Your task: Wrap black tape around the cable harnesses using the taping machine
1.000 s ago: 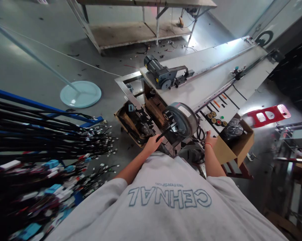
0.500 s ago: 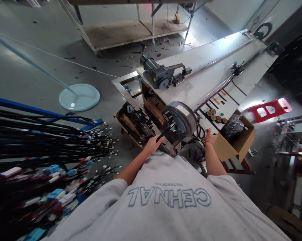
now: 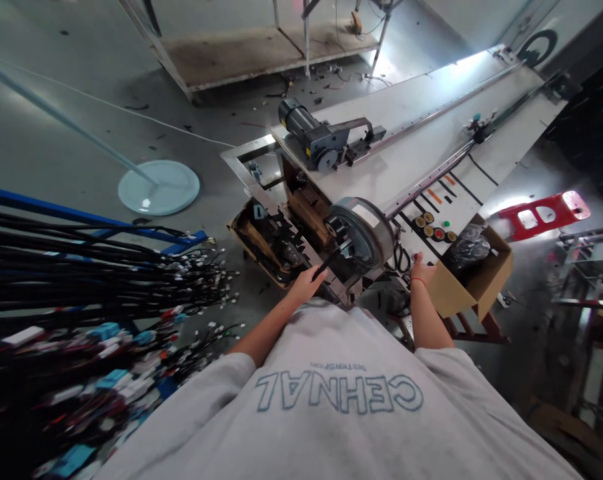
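A long white workbench [image 3: 361,183] is angled away from the person. Beside its near edge an open cardboard box [image 3: 447,291] is placed. A large grey reel [image 3: 369,230] is mounted at the near end. By the left hand [image 3: 305,285], closed, a black strip [image 3: 332,259] is held before the reel. Whether anything is gripped by the right hand [image 3: 422,271], near black-handled scissors [image 3: 401,257], cannot be told.

1 left hand [image 3: 306,285], 1 right hand [image 3: 421,272], 1 black handle [image 3: 330,262], 1 grey drum [image 3: 380,231], 5 round discs [image 3: 428,231], 2 orange strips [image 3: 435,196]
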Available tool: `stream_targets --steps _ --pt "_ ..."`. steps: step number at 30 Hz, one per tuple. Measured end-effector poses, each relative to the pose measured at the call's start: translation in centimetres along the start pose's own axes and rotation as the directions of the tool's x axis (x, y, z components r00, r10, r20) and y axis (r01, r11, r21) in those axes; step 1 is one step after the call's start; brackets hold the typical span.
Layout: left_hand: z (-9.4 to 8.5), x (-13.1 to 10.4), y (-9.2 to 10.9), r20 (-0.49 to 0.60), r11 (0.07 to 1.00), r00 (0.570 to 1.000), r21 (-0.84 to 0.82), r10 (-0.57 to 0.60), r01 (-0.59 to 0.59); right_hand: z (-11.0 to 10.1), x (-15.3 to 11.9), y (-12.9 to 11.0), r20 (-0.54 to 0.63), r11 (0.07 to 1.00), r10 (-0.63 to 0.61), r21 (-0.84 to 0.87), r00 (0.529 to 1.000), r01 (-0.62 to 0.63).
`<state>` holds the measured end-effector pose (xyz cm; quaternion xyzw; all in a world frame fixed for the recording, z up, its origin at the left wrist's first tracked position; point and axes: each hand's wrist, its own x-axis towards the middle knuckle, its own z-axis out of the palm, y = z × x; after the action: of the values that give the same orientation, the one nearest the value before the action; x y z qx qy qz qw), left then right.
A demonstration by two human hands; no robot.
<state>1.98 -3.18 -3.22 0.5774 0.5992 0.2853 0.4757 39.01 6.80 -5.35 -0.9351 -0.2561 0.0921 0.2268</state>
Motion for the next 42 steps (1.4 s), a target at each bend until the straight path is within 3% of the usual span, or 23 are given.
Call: stream_targets --steps 10,22,29,35,42 --pt "0.6 -0.3 -1.2 0.027 0.999 0.999 -0.015 -0.030 0.031 -0.1 -0.5 -0.1 -0.025 0.998 0.022 0.053 0.999 -0.021" --pt "0.2 -0.9 -0.9 -0.005 0.994 0.999 -0.105 -0.043 0.042 0.1 -0.1 0.2 -0.016 0.995 0.000 0.095 1.000 0.002" --pt "-0.2 -0.3 -0.8 -0.088 0.998 0.996 -0.061 -0.003 -0.003 0.1 0.0 0.2 -0.009 0.997 0.009 0.075 1.000 -0.008" --pt "-0.2 -0.3 -0.8 -0.058 0.998 0.997 -0.015 0.055 -0.056 0.2 0.4 0.3 -0.002 0.995 0.005 0.098 1.000 -0.005" --pt "-0.1 0.5 0.0 -0.108 0.996 0.992 0.052 0.071 -0.065 0.0 0.3 0.2 0.029 0.994 0.018 0.112 0.999 -0.021"
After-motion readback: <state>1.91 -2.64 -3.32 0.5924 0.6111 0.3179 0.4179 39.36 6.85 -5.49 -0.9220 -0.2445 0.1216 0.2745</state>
